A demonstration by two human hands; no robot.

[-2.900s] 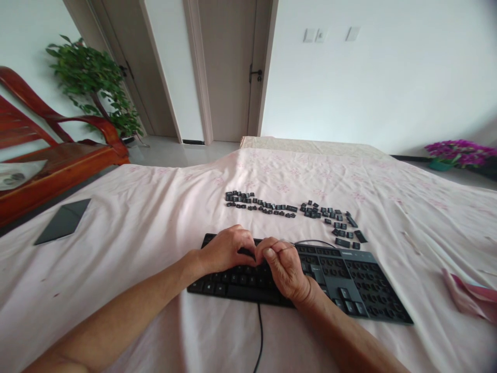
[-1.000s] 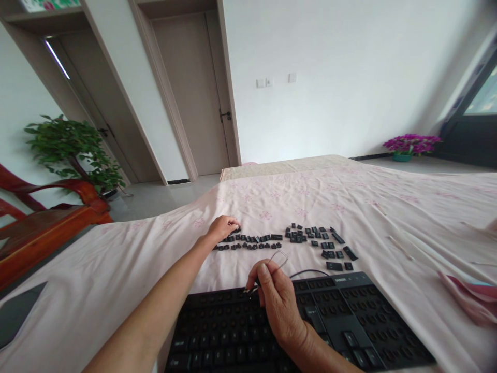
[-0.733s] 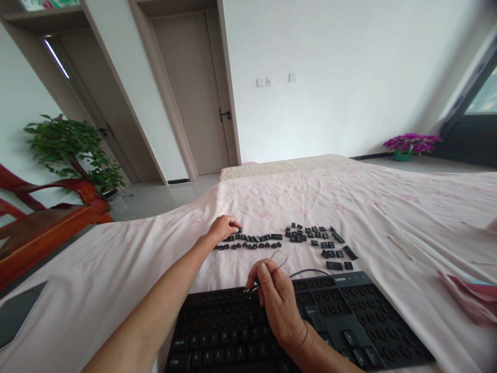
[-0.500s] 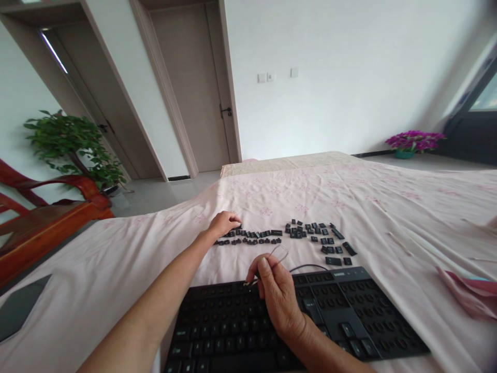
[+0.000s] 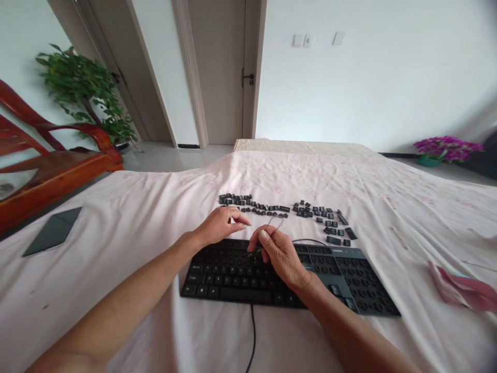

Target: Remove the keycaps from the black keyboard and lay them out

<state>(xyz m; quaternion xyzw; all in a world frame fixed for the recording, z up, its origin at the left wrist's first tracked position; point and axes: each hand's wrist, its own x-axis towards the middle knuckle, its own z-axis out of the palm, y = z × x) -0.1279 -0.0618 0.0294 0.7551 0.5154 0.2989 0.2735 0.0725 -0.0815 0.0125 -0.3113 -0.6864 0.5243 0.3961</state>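
Observation:
My right hand (image 5: 280, 255) is closed round a thin wire keycap puller (image 5: 276, 218), whose loop sticks up above the fingers. Its lower end is by the upper keys of a black keyboard (image 5: 244, 295). That keyboard still has caps on its lower left rows, while the upper rows and number pad show bare key seats. Left of the right hand, my left hand (image 5: 223, 225) hovers over the keyboard's top left edge, fingers apart and nothing visible in them. Loose black keycaps (image 5: 266, 207) lie in rows just beyond it, with another group of keycaps (image 5: 332, 233) to the right.
A pinkish flowered cloth (image 5: 155, 207) covers the surface. On it lie a dark flat phone or tablet (image 5: 53, 230) at left, a cotton swab (image 5: 399, 238) and a pink cloth (image 5: 462, 287) at right. The keyboard cable (image 5: 253, 336) runs toward me. A wooden chair (image 5: 89, 155) stands at left.
My left hand has come back from the far keycap rows toward the keyboard, its fingers now parted. The right hand keeps the puller at the keyboard. The camera view has tilted down.

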